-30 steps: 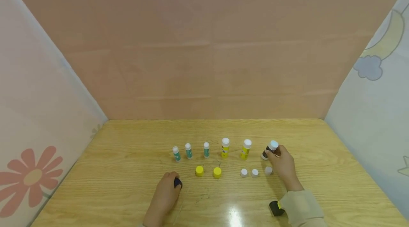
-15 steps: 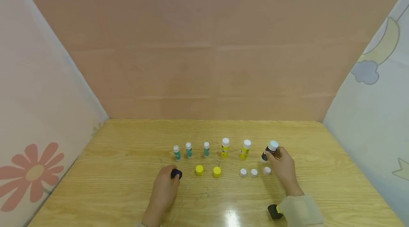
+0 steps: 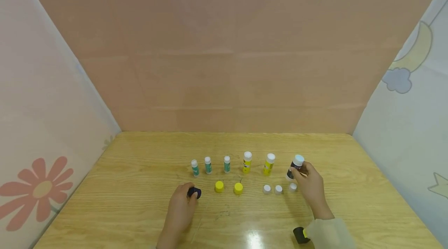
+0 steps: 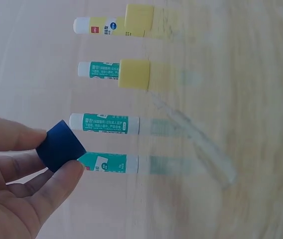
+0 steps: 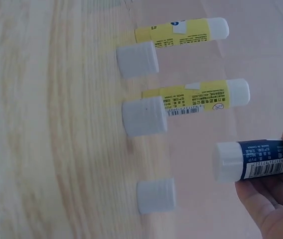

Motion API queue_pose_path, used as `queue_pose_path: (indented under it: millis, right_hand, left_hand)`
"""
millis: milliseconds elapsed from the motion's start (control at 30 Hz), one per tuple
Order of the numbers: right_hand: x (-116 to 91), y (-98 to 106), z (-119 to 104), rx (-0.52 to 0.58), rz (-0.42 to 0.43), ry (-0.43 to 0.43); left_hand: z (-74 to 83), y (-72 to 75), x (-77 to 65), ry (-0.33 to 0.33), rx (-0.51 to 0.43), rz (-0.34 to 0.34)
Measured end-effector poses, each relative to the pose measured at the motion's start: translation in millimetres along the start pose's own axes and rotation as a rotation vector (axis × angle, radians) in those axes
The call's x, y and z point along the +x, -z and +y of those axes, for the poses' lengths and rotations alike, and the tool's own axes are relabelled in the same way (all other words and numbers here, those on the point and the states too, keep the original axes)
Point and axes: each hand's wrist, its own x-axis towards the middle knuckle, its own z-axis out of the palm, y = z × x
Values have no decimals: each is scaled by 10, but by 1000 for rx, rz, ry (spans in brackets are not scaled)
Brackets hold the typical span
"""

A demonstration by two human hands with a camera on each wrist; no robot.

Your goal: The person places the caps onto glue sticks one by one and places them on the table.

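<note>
My left hand (image 3: 179, 210) pinches a dark blue cap (image 4: 60, 146) between thumb and fingers, left of the yellow caps (image 3: 219, 186). At the right end of the row, my right hand (image 3: 310, 187) grips a dark blue glue stick (image 5: 265, 159) with white ends. That stick is raised off the table and leans slightly. Upright beside it stand two yellow glue sticks (image 3: 268, 164), then three small teal ones (image 3: 208, 166) farther left. Three white caps (image 3: 278, 190) sit in front of my right hand; two yellow caps lie nearer the middle.
The wooden table (image 3: 115, 202) ends at a plain brownish backdrop (image 3: 231, 85), with printed side panels left and right. A black strap-like piece (image 3: 300, 235) shows by my right sleeve (image 3: 330, 233).
My left hand has moved forward a little with the blue cap, toward the teal glue sticks. My right hand keeps its hold on the blue glue stick, almost unmoved. The head view has shifted slightly.
</note>
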Motion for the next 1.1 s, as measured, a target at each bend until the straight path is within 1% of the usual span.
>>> queue_pose_path:
  millis: [200, 400, 667, 833, 1100]
  right_hand:
    - [-55, 15, -50, -9, 1, 10]
    - [-109, 5, -80, -38, 18, 58]
    - [-162, -3, -96, -48, 22, 64]
    - [-176, 0, -96, -57, 42, 92]
    - [-223, 11, -94, -54, 68, 133]
  left_hand:
    - [23, 0, -15, 5, -5, 16]
    - [48, 0, -27, 23, -8, 10]
    - [54, 8, -39, 29, -18, 29]
    - [66, 18, -50, 51, -42, 28]
    - [66, 10, -59, 64, -107, -1]
